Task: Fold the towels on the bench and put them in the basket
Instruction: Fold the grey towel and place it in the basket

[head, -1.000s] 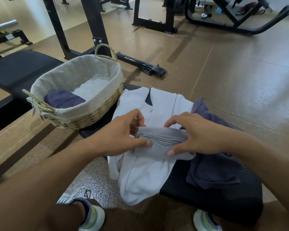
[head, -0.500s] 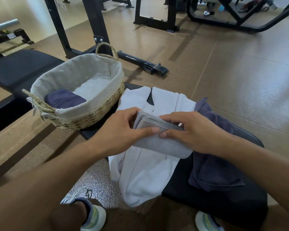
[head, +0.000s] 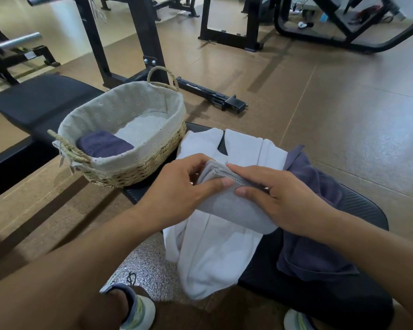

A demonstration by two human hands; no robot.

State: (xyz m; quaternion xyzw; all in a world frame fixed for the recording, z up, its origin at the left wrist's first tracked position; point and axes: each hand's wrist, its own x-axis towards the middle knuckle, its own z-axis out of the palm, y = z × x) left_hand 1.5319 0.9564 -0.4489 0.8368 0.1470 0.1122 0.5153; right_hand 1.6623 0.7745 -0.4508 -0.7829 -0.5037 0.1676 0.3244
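On the black padded bench [head: 358,208] I count two loose towels, one white [head: 215,246] and one dark purple [head: 320,234], plus one folded purple towel [head: 103,144] already in the single lined wicker basket [head: 138,172]. My left hand [head: 174,194] and right hand [head: 286,198] both pinch the folded grey towel [head: 231,206], its long axis running left to right. That basket lies up-left, so my left hand is nearer.
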